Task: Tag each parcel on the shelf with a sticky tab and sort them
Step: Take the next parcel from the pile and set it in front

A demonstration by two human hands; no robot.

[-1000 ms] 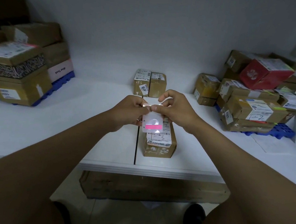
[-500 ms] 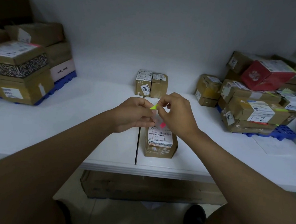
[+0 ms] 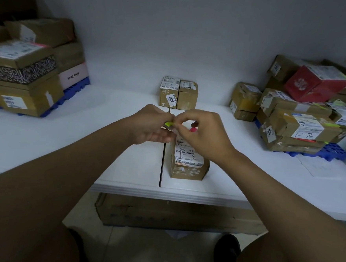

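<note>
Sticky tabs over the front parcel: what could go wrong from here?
Both hands, left hand and right hand, pinch the tab pad, with a yellow-green tab and a pink tab showing, so two may peel together. The hands cover the far end of the front parcel, so the tab may land on its printed label.

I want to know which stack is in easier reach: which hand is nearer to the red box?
Right. The right hand is at shelf centre, with the red box up to its right; the left hand is further left, beyond the right one.
</note>
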